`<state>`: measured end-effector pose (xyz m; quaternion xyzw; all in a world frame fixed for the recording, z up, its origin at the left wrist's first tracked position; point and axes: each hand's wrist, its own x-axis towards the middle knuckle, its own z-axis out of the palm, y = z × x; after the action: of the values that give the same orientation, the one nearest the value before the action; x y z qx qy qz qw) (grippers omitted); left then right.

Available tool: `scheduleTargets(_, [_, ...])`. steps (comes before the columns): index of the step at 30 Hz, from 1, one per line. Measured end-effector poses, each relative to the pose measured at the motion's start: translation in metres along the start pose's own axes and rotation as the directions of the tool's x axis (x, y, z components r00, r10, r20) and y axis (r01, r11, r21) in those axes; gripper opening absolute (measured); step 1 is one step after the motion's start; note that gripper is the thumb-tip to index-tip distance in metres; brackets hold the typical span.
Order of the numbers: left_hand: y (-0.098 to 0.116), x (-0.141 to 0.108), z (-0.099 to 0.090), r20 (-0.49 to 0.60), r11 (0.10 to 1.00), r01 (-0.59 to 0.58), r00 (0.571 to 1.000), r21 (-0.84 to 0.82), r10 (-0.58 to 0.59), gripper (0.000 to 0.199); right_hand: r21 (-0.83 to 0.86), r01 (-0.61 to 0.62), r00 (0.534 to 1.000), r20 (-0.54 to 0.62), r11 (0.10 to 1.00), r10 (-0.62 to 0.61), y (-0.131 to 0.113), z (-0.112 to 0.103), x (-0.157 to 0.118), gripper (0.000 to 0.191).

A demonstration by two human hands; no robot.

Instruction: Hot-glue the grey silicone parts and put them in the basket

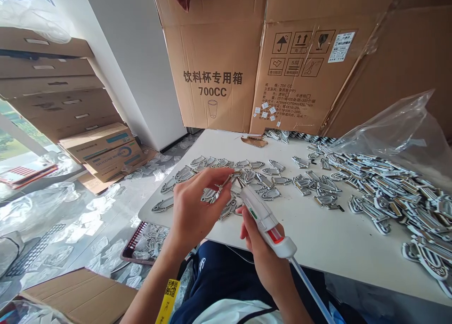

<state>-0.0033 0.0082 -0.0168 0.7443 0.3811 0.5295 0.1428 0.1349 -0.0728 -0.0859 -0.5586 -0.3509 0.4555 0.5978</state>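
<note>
White plastic casing of the hand tool fills my right hand; my left hand pinches a small gray part at its tip, above the table. Gray pieces heap to the right; cardboard walls off the far edge.

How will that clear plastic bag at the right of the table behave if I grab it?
The clear bag looks thin and creased, so probably floppy and light. Its lower edge meets the heaped grey parts, which look loose, so it may drag some along.
</note>
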Motion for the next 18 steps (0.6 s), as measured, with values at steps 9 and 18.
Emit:
scheduleTargets(9, [-0.028, 0.008, 0.009, 0.095, 0.967, 0.198, 0.978, -0.159, -0.184, 0.025, -0.067, -0.013, 0.996, 0.089, 0.998, 0.019, -0.014, -0.012, 0.001, 0.059])
scheduleTargets(18, [-0.087, 0.084, 0.053, 0.276, 0.961, 0.275, 0.923, 0.015, -0.269, 0.038, 0.065, 0.156, 0.985, 0.069, 0.986, -0.160, -0.010, -0.001, -0.004, 0.047])
